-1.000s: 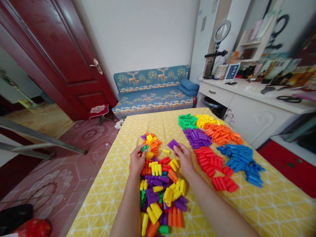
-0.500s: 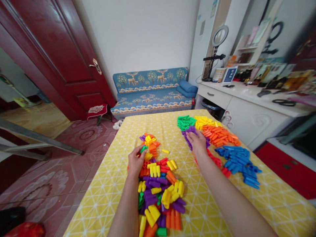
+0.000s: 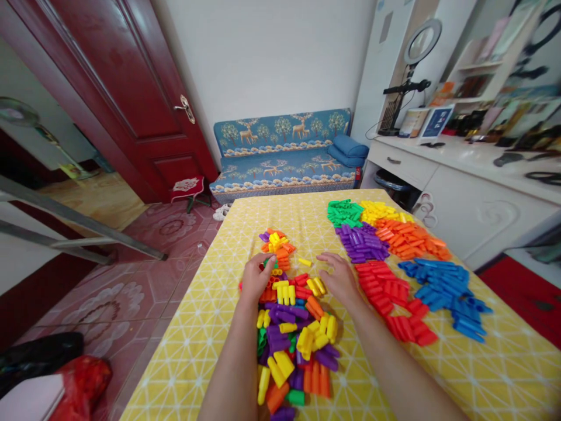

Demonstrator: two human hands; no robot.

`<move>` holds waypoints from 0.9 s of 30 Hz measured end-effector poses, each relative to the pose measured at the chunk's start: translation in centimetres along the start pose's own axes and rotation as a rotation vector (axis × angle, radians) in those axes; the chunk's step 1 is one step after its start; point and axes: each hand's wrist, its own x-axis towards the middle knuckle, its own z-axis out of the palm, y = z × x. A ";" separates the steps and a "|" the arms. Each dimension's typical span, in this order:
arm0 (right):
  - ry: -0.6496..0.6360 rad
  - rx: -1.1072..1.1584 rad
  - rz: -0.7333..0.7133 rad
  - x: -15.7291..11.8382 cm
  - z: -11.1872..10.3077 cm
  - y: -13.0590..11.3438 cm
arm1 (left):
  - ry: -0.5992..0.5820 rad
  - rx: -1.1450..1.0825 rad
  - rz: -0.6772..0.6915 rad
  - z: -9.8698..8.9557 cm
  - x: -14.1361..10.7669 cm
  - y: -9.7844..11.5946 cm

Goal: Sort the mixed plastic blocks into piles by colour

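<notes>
My left hand [image 3: 256,279] is at the left edge of a mixed heap of coloured plastic tubes, its fingers closed around a green tube [image 3: 270,263] that is partly hidden by the thumb. My right hand [image 3: 338,278] hovers right of the heap with fingers apart, holding nothing. Between the two hands lies a single yellow tube [image 3: 305,262]. Toward me the heap mixes purple tubes [image 3: 278,337], yellow tubes [image 3: 286,294] and orange tubes [image 3: 316,379]. Beyond my left hand is a small cluster of orange tubes [image 3: 284,252] with yellow and purple ones.
On the table's right side are single-colour piles: green [image 3: 345,213], yellow [image 3: 381,211], orange [image 3: 414,238], purple [image 3: 362,242], red [image 3: 385,286] and blue [image 3: 451,292]. A patterned yellow cloth [image 3: 193,333] covers the table. A blue sofa [image 3: 280,164] and a white dresser [image 3: 477,199] stand beyond.
My right hand has left the purple pile and moved left toward the mixed heap, uncovering the purple and red piles. My left hand stays by the heap. The view has shifted slightly.
</notes>
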 end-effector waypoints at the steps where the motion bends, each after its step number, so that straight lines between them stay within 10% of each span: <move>1: -0.066 -0.007 0.029 0.0 -0.2 0.0 | -0.007 0.008 0.006 0.0 0.0 0.0; 9: -0.431 -0.044 0.006 -0.8 -0.5 -1.3 | -0.027 -0.016 -0.026 0.2 0.0 -0.4; 27: -0.598 -0.213 -0.119 -1.3 -1.2 -3.0 | -0.033 -0.003 -0.033 0.3 0.1 -0.4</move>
